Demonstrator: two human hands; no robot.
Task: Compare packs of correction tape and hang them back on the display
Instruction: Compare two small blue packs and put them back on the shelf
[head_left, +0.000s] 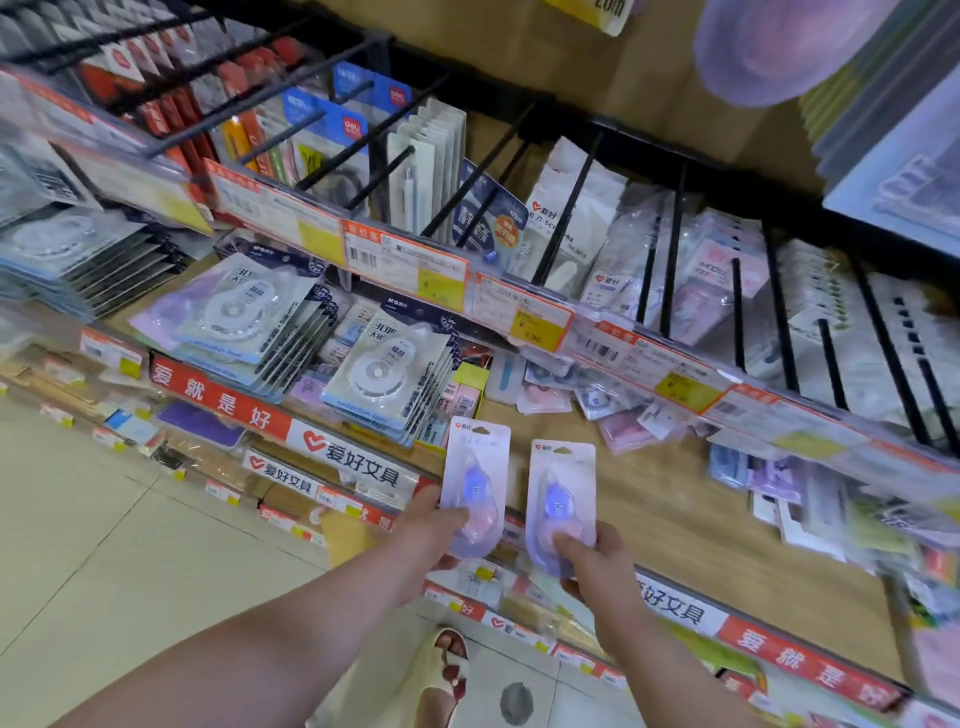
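Nearest: one foot in a pale sandal (448, 670) on the tiled floor (104, 545). Two bare forearms reach up to the display.

Left hand (431, 527) pinches the left pack (475, 462) at its bottom edge, thumb on the front, fingers behind. Right hand (600, 556) pinches the right pack (563, 480) the same way, thumb on the lower end of the blister.

Two packs total, one per hand. They look identical: pale card, blue-purple teardrop dispenser. They are held upright side by side, near each other but not touching, in front of the wooden shelf (701, 535). Neither is on a hook.

Behind them, two hanging stacks of bigger round-dispenser tape packs, left stack (228, 317) and right stack (389, 364); per-stack count unreadable.

Further back: orange price rail (519, 312), then rows of black hooks (671, 249) with blurred stationery.
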